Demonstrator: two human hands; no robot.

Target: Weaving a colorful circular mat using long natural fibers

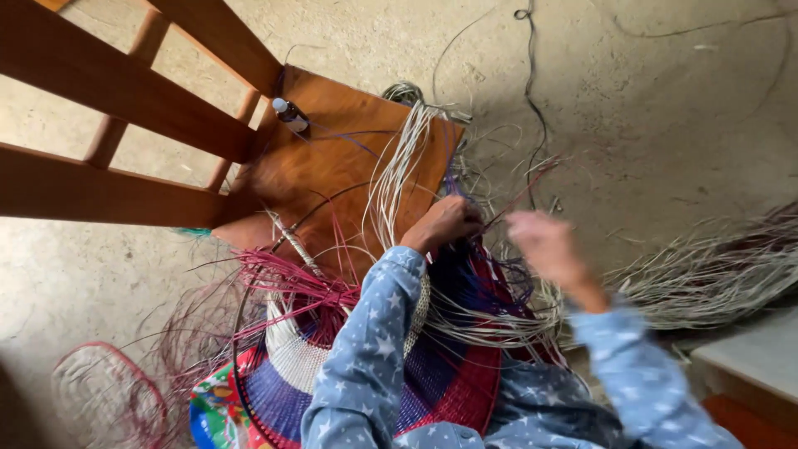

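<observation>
Two hands work over a half-woven basket (449,366) held in the person's lap; much of it is hidden. Star-print sleeves cover the middle of the weave, and the bottom frame edge cuts off its lower rim. Visible bands: white, purple-blue, red.

Right hand (549,245): motion-blurred, fingers not resolvable; cannot tell whether it is spread or pinching. It sits at about 3 o'clock from the left hand, just beside it, above the basket's upper right edge.

Left hand (445,223): sharper, fingers curled down and closed on dark purple strands (465,274) at the basket's top edge, roughly 12 o'clock of the weave. The exact strand pinched is hidden under the knuckles.

Loose pale strands (399,166) fan from the left hand toward 11 o'clock, across a wooden chair seat (324,158). Pink strands (283,287) spray out at 9 o'clock of the basket.

Small bottle (290,115) stands on the seat's far corner, well apart from both hands. Chair back rails fill the upper left, partly cut off.

Bundle of pale fibre (715,274) lies on the concrete floor (665,108) at 3 o'clock, its end out of frame. Round pink wire-like frame (104,391) at 8 o'clock is faint, hard to make out.
</observation>
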